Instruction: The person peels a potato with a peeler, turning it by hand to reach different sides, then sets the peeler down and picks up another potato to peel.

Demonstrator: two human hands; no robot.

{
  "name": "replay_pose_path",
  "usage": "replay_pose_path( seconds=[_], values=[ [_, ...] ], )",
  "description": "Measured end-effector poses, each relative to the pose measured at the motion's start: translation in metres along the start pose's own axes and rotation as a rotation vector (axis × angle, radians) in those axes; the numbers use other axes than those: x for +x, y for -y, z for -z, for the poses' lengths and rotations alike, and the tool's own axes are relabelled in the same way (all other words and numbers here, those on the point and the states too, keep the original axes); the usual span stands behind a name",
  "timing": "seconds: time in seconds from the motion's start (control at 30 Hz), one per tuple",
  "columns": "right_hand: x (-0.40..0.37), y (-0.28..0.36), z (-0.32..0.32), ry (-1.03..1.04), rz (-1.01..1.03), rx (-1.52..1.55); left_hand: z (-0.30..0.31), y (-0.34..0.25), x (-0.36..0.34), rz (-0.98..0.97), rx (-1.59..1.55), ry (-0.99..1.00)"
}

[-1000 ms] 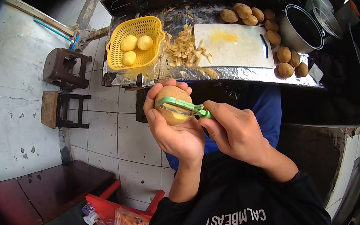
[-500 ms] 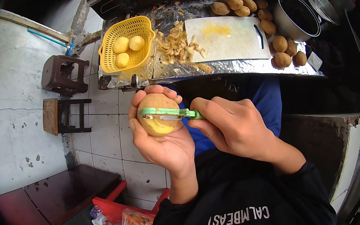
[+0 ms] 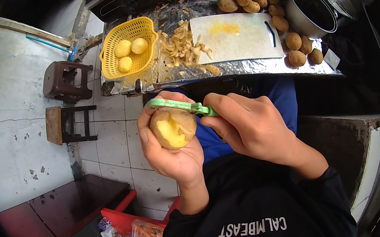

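Observation:
A partly peeled potato (image 3: 174,128) rests in my left hand (image 3: 176,162), whose fingers curl round its far side. Bare yellow flesh shows on the potato's near face, with brown skin around it and a strip of skin hanging at the right of the patch. My right hand (image 3: 251,121) grips the handle of a green peeler (image 3: 176,104). The peeler's head lies across the top of the potato; its blade is hidden from me. Beyond my hands, a yellow basket (image 3: 153,38) holds three peeled potatoes (image 3: 139,45).
A heap of peelings (image 3: 184,46) lies between the basket and a white cutting board (image 3: 256,45). Several unpeeled potatoes (image 3: 293,41) sit right of the board, near a pot (image 3: 296,8). Two stools (image 3: 54,126) stand on the left, and a red chair (image 3: 122,220) stands low left.
The peeler has moved up from the middle of the potato to its top edge. The bare patch is larger, and the potato is turned so the patch faces me more.

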State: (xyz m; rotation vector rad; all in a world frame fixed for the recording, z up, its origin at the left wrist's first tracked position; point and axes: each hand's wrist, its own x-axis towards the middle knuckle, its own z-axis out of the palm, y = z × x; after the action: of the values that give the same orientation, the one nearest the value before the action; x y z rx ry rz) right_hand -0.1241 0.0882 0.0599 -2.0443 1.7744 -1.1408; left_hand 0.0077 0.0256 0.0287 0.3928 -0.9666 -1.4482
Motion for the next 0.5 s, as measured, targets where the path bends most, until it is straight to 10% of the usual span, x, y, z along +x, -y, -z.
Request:
replay_pose_path(
  seconds=[0.5],
  values=[
    [0.015, 0.007, -0.003, 0.044, -0.046, 0.100, -0.005, -0.004, 0.010, -0.133, 0.378, -0.251]
  ],
)
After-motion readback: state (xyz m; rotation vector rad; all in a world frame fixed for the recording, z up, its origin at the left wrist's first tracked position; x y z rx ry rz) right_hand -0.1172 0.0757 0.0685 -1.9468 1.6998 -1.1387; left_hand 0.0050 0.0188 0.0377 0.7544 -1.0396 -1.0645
